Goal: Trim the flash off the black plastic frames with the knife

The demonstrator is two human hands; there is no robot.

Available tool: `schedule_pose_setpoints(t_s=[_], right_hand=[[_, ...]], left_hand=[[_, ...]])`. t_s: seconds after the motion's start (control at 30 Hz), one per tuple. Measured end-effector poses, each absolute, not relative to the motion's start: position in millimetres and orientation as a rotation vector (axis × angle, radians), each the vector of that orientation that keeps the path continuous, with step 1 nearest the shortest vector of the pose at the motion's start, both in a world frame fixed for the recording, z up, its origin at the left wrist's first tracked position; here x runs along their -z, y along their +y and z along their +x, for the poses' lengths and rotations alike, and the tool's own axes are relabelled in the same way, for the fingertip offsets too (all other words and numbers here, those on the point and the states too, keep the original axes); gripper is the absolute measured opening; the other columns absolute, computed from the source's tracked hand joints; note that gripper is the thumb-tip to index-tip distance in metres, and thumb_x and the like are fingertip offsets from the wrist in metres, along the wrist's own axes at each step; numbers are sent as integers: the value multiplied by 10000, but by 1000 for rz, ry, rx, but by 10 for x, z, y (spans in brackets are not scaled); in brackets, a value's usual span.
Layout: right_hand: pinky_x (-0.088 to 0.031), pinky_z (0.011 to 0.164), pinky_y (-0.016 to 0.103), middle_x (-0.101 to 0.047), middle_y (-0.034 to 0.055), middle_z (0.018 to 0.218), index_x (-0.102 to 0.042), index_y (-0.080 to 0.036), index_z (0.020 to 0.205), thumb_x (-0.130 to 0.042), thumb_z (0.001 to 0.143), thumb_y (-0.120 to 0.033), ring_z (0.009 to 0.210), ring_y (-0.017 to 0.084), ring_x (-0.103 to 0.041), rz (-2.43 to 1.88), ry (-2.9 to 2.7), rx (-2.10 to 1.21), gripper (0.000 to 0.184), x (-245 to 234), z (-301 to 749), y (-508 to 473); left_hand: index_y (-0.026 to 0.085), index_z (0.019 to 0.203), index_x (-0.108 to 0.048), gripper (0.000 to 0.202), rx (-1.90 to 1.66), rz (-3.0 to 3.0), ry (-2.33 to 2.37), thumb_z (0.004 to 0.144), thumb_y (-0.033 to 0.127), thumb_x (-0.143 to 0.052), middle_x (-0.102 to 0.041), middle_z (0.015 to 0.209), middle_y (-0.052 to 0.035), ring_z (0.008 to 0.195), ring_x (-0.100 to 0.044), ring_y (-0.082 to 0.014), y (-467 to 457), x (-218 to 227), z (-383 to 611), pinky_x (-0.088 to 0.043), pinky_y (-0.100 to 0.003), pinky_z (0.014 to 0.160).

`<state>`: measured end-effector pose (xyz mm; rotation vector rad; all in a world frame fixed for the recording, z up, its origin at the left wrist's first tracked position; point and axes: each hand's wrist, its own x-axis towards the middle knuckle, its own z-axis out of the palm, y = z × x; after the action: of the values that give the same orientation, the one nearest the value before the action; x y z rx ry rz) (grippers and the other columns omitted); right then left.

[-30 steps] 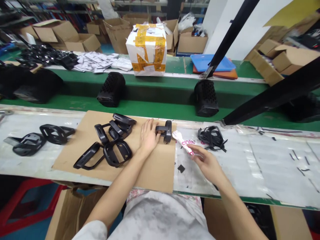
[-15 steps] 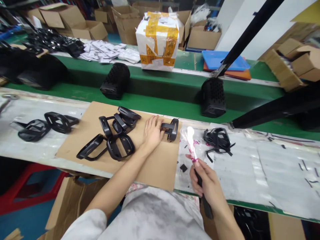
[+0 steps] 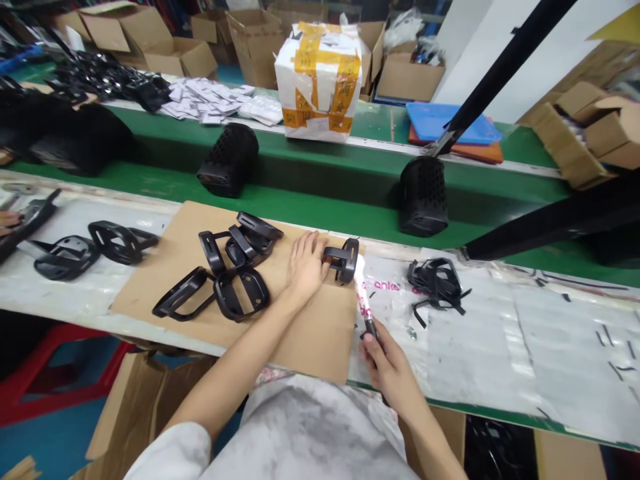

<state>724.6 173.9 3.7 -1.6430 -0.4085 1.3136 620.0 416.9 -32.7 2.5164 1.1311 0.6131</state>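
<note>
My left hand [image 3: 306, 265] rests on the brown cardboard sheet [image 3: 300, 333], its fingers closed on a black plastic bracket [image 3: 343, 260] at the sheet's right edge. My right hand [image 3: 387, 357] is wrapped round the dark handle of a thin tool [image 3: 364, 300] whose white-wrapped tip touches the bracket. A pile of similar black brackets [image 3: 227, 273] lies on the cardboard to the left of my left hand.
Black plastic scraps [image 3: 436, 283] lie on the white bench to the right. More brackets [image 3: 90, 247] lie at far left, near another person's hand [image 3: 7, 220]. Beyond runs a green conveyor [image 3: 320, 200] with two black perforated housings [image 3: 227, 160] [image 3: 423, 195] and a taped box [image 3: 320, 80].
My right hand took up the tool, drew it back toward me, then brought its tip left against the bracket. My left hand stayed on the bracket. A hand with a black part appeared at far left.
</note>
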Motion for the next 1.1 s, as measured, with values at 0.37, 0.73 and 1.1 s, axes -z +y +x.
schedule_pose_setpoints(t_s=[0.37,0.73,1.1], right_hand=[[-228,323,180,-535,-58,677,-598,-220,1537,-861,767,-690,396,52,-301,-1614,-260,-1308,940,-133,7255,1818],[-219,322,203,-526,-48,651,-630,-227,1500,-801,816,-739,393,75,-294,-1595,-174,-1273,871,-42,7079,1788],[-188,327,186,-473,-80,621,-591,-210,1500,-814,777,-772,402,63,-248,-1590,-196,-1311,942,-64,7104,1827]], left_hand=[[129,1437,-604,471,-604,2531,1153,974,213,-590,-525,1617,-192,1553,-424,-362,4151,325,6210,-317,-551,1316],[133,1414,-637,444,-649,2534,1132,976,193,-592,-554,1580,-186,1528,-451,-361,4153,324,6209,-329,-537,1312],[149,1388,-652,427,-657,2501,1131,967,180,-587,-565,1576,-177,1530,-452,-345,4164,328,6206,-337,-534,1312]])
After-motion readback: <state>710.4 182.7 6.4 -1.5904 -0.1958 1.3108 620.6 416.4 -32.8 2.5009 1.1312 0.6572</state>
